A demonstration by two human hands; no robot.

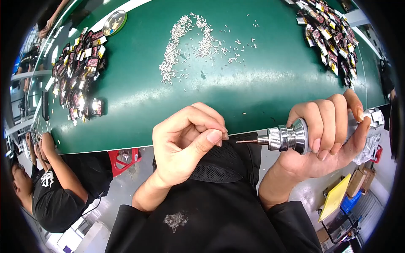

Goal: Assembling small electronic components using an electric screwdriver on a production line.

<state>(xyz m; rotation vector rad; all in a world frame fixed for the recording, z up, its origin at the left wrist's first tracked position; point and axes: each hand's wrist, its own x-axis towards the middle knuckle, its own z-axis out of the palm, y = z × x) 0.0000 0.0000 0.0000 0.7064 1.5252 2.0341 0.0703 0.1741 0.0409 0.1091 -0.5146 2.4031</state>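
Since one silver driver (287,138), curled tightly into our right hand (325,128) at three o'clock, aims its bit (248,141) at our pinched left hand (181,147), a slip could jab us; whether that pinch holds anything, we cannot tell. We count two packet heaps (91,63), at ten and two o'clock; white pegs (171,52), at twelve, defy counting.

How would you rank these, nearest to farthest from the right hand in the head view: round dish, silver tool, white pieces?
From the right hand:
1. Silver tool: in its grip.
2. White pieces: scattered on the green table, ahead and left.
3. Round dish: much farther left.
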